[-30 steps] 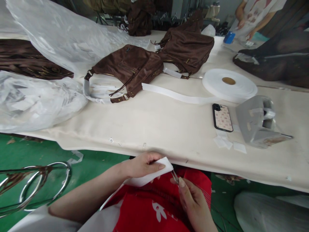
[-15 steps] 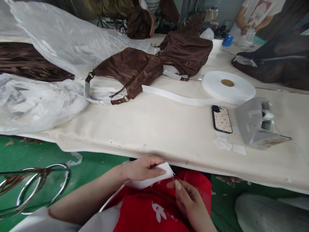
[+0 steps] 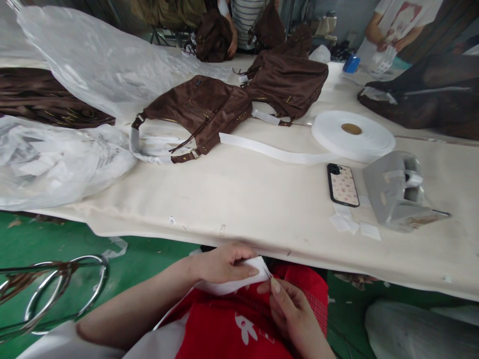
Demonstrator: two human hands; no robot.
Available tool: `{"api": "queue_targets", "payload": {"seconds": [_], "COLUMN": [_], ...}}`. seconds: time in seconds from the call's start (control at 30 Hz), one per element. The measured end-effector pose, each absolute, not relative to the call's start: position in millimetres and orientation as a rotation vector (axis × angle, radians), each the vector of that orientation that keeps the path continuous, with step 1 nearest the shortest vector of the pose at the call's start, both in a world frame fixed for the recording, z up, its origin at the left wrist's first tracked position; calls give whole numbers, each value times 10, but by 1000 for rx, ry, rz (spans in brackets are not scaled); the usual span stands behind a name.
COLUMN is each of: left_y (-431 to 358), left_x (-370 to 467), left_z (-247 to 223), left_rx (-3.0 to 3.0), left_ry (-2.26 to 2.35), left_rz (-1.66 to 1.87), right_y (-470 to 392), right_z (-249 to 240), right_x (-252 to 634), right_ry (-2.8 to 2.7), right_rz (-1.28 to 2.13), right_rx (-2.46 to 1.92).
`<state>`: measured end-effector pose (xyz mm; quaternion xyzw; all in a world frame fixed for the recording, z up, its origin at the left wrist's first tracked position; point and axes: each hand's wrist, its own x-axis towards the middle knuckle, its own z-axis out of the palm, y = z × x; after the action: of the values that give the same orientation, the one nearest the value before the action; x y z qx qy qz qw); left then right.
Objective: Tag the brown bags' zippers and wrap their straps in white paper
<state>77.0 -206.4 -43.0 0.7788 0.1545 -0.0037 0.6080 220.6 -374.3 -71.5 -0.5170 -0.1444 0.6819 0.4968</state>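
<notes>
A folded white strip [image 3: 228,285] is pinched between the thumb and fingers of my left hand [image 3: 228,264], just below the table's front edge. My right hand [image 3: 290,304] is closed at the strip's right end, its thumb and forefinger pressed on something small and thin that I cannot make out. Both hands are over a red apron [image 3: 224,324]. On the table [image 3: 232,199] a brown bag [image 3: 220,102] lies with its strap to the left. A white band [image 3: 273,149] runs from beside this bag to a large white roll [image 3: 333,129].
A patterned phone [image 3: 343,184] and a grey tape dispenser [image 3: 392,189] are at the right. Plastic sheeting [image 3: 101,55] covers the left side. More brown bags [image 3: 292,82] lie behind. Two people stand across the table. Metal rings [image 3: 67,289] are at the lower left.
The white strip's end has shifted slightly down and right, closer to my right fingertips. Across the table, the person in stripes shows more, beside a raised brown bag.
</notes>
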Motion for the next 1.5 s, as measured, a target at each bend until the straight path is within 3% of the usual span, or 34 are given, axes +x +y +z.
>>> {"api": "queue_targets", "payload": {"seconds": [0.33, 1.13, 1.5], "left_y": [-2095, -2066, -2180], "left_x": [750, 761, 822], "left_z": [-443, -527, -505], "left_rx": [1605, 1417, 1206], "left_ry": [423, 404, 338], "left_rz": [-92, -64, -259], "right_y": [-3774, -3815, -3774], "right_z": [-721, -796, -779], "right_x": [2184, 2186, 2158], "right_ry": [-510, -315, -362], "right_rz": [1589, 1672, 1685], "right_rx": [-1340, -1194, -1209]}}
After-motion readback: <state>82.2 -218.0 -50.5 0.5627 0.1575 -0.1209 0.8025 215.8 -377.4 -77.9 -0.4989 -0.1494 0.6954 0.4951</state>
